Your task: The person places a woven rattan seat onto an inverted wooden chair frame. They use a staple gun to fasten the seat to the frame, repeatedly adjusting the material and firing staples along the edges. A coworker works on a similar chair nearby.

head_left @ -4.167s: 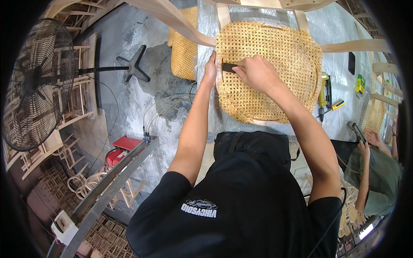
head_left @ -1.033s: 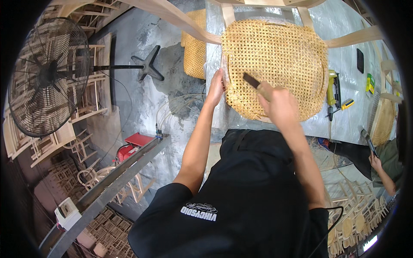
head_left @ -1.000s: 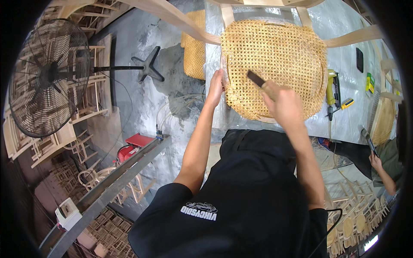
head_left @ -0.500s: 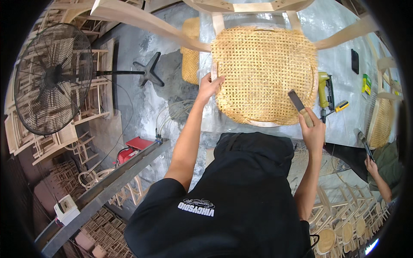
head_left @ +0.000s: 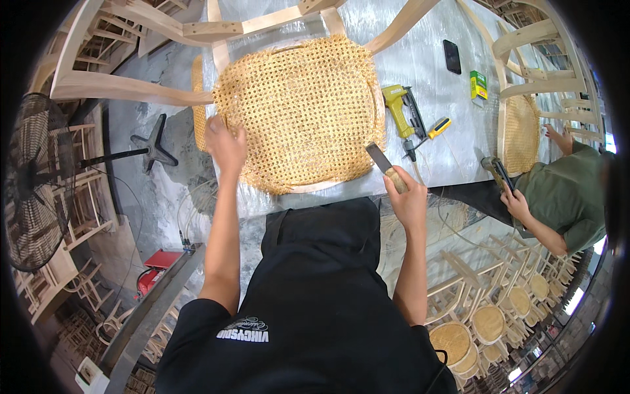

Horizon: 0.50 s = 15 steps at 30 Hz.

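Note:
In front of me a wooden chair lies with its seat toward me, covered in woven cane webbing (head_left: 298, 111) with frayed, uneven edges. My left hand (head_left: 226, 146) is at the seat's left edge, its fingers curled at the webbing's border; slight blur hides the fingertips. My right hand (head_left: 408, 200) is closed round the wooden handle of a chisel (head_left: 378, 157). The chisel's flat metal blade points up and left, by the seat's lower right edge. Right of the seat lies a yellow-green staple gun (head_left: 398, 105) with an air hose fitting.
A yellow-handled screwdriver (head_left: 440, 127), a black phone (head_left: 451, 56) and a green box (head_left: 479, 87) lie on the plastic-covered table (head_left: 430, 85). A co-worker (head_left: 558, 197) holding a tool sits at right by another cane chair (head_left: 523, 131). A large fan (head_left: 39, 177) stands at left.
The view has swung right, so the chair appears farther left and the co-worker shows more fully. My left hand has changed its hold at the seat's edge. The chisel stays in my right hand.

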Motion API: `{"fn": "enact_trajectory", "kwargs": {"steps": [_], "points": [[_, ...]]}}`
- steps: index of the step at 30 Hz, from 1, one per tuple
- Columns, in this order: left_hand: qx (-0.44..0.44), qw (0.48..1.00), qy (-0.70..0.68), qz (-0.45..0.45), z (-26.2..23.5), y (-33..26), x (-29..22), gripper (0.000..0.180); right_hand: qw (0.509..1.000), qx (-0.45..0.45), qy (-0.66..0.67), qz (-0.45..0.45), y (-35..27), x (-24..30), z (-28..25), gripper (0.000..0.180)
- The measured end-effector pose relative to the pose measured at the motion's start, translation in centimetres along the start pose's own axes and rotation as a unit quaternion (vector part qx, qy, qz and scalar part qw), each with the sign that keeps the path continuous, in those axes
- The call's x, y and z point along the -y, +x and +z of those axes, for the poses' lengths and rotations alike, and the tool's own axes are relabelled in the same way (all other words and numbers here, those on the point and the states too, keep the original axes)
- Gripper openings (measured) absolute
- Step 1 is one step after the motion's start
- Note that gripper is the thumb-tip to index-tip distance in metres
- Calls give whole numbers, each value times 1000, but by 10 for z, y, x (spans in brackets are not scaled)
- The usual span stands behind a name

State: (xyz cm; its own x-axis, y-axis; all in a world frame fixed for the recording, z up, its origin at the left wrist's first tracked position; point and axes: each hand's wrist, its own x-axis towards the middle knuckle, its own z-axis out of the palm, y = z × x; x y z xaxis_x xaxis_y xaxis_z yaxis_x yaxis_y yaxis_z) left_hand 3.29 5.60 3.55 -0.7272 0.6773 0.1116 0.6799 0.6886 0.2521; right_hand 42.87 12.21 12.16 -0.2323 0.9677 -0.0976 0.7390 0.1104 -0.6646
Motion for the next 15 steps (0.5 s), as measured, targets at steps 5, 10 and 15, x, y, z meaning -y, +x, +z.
{"fn": "enact_trajectory", "kwargs": {"steps": [5,10,15], "points": [[158,935,-153,277,18,-40,-133,62,1000,5,-2,6,4,-6,-5,35],[150,908,-139,365,51,-56,-199,58,1000,4,18,14,16,-12,-9,35],[138,909,-117,376,60,-57,-200,57,1000,-15,15,9,21,-24,-15,35]]}}
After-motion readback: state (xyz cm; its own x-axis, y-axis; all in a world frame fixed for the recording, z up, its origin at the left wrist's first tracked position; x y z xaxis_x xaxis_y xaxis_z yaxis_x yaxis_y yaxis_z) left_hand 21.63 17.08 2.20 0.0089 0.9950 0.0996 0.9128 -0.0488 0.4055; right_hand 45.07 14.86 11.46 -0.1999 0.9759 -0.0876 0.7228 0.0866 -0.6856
